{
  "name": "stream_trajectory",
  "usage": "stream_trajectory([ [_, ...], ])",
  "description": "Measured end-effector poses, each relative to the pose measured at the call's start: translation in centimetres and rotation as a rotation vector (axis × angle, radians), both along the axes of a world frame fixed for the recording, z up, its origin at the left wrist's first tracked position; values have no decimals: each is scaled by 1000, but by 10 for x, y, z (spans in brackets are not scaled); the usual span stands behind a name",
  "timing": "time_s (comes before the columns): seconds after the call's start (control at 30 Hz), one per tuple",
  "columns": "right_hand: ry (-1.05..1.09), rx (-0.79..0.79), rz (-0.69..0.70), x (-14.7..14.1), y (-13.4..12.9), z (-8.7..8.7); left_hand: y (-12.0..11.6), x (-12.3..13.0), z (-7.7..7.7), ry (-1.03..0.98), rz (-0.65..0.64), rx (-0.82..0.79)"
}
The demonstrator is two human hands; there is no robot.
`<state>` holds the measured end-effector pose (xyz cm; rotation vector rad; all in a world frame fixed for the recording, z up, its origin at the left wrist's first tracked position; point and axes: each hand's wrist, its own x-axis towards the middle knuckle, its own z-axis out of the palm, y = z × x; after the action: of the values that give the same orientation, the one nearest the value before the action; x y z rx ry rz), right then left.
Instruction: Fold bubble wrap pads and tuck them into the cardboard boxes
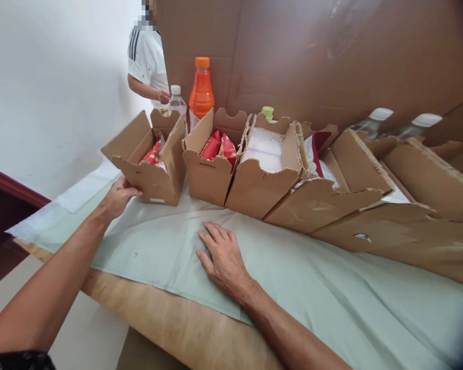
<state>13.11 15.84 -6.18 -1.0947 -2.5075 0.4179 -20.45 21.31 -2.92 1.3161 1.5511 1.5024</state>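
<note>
My left hand (pixel 119 198) is at the lower left corner of the leftmost cardboard box (pixel 154 185), its thumb along the front and its other fingers round the side, partly hidden. Red packets (pixel 153 154) lie inside that box, which is turned at an angle with a gap to its neighbour. My right hand (pixel 221 252) rests palm down on the pale green cloth (pixel 170 246), fingers stretched out, holding nothing. Just beyond it stands a second cardboard box (pixel 208 182) with red packets (pixel 219 146) in it.
More open boxes (pixel 262 185) run to the right, one holding a bubble-wrapped pack (pixel 264 146). Behind them stand an orange bottle (pixel 202 92) and clear bottles (pixel 424 123) against a large cardboard panel (pixel 293 56). Another person (pixel 148 61) stands at the back left.
</note>
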Motion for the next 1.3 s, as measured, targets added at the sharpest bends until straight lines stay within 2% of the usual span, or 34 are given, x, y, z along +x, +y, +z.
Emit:
stream_trajectory([
  [0.13, 22, -6, -4, 2, 2, -1, 28, 27, -17, 146, 14, -26],
  [0.2, 36, -17, 0, 4, 2, -2, 30, 37, -25, 234, 54, -47],
  [0.3, 58, -31, 2, 6, 2, -2, 27, 35, -31, 315, 129, -81],
  [0.5, 141, -7, -13, 7, 2, -5, 15, 15, -26, 348, 255, -154],
  [0.73, 170, 19, -20, 6, 3, 0, -1, 43, -11, 440, 264, -235],
  [0.9, 180, -9, -32, 5, 3, 3, -10, 59, -11, 589, 274, -107],
  [1.17, 187, -77, -34, 4, 0, 1, -8, 69, -15, 527, 375, 15],
  [1.3, 203, -72, -31, 5, 0, 0, -6, 62, -22, 700, 363, 216],
])
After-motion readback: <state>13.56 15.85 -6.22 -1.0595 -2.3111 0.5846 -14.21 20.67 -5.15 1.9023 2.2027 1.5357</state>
